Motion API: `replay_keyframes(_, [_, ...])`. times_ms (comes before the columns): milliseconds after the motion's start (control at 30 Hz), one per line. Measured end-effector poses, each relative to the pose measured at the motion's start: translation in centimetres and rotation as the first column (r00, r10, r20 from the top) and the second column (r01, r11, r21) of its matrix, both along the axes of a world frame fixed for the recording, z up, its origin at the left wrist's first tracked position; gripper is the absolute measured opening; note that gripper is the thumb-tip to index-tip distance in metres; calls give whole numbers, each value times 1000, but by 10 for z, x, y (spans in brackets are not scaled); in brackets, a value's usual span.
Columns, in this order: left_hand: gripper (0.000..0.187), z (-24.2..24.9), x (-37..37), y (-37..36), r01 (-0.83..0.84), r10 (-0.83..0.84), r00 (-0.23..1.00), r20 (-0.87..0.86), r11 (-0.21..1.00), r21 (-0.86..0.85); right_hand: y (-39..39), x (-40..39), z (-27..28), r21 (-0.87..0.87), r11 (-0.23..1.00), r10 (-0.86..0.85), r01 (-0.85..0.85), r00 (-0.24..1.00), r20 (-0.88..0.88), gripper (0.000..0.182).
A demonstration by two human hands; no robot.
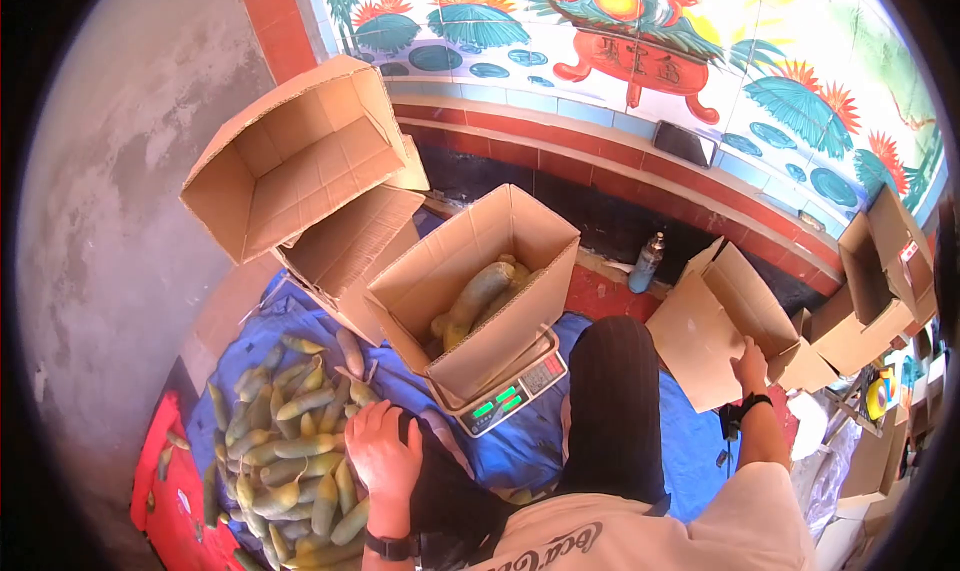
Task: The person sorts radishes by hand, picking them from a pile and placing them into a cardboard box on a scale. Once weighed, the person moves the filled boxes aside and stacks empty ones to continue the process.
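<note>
My left hand (385, 453) lies on my left knee with its fingers stretched out, holding nothing. Beside it is a heap of long green vegetables (300, 441) with yellowish ends, perhaps radishes. My right hand (750, 367) grips the near edge of a tilted cardboard box (698, 343); part of its grip is hidden. In front of me, another open cardboard box (520, 323) sits on a digital scale (510, 396) with lit green digits. Several of the same long vegetables (485, 291) lie inside that box.
At the left, two open cardboard boxes (310, 161) are stacked askew. A spray bottle (647, 263) stands near the wall, and a dark flat device (684, 144) leans on the ledge. More boxes (865, 316) stand at the right. Blue sheeting (520, 461) covers the floor.
</note>
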State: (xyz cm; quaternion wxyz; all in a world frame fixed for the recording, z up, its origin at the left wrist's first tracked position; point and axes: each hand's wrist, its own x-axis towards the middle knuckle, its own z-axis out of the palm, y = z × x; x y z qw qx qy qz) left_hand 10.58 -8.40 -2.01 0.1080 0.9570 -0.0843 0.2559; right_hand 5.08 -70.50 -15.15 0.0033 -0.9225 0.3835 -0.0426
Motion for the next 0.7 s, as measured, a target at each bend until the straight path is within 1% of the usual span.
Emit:
replay_keyframes(33, [21, 0, 1, -2, 2, -2, 1000, 11, 1000, 6, -1, -4, -3, -4, 1000, -27, 27, 999, 40, 41])
replay_keyframes(67, [21, 0, 1, -4, -5, 5, 1000, 10, 1000, 11, -4, -3, -5, 1, 1000, -21, 21, 999, 39, 41])
replay_keyframes(133, [21, 0, 2, -6, 5, -5, 1000, 15, 1000, 14, -6, 1, -9, 87, 996, -13, 18, 998, -60, 30])
replay_keyframes(267, [22, -2, 3, -7, -12, 12, 1000, -16, 1000, 19, 6, 16, -14, 111, 993, 51, -38, 993, -110, 26])
replay_keyframes(300, [21, -1, 4, -8, -10, 10, 1000, 3, 1000, 20, 8, 18, -16, 148, 988, 53, -42, 996, -70, 25])
replay_keyframes(433, [19, -2, 3, -6, -12, 12, 1000, 14, 1000, 24, 11, 8, -26, 101, 989, 115, -109, 992, -56, 24])
replay_keyframes(500, [19, -2, 3, -4, -21, 21, 1000, 21, 1000, 23, 30, -9, -10, 108, 983, 136, -149, 983, 122, 20])
replay_keyframes(533, [20, -3, 3, -3, -16, 15, 1000, 22, 1000, 25, 34, -16, -6, 105, 981, 151, -164, 980, 127, 20])
replay_keyframes(600, [20, -3, 2, -2, -28, 27, 999, 28, 999, 16, 40, -30, 0, 236, 957, 116, -167, 969, 216, 24])
replay_keyframes(633, [20, -2, 2, -2, -17, 17, 999, 28, 1000, 10, 42, -37, 3, 232, 958, 119, -171, 968, 219, 24])
replay_keyframes(700, [20, -2, 2, -1, -7, 7, 1000, 26, 1000, 0, 48, -50, 11, 216, 950, 140, -224, 927, 347, 28])
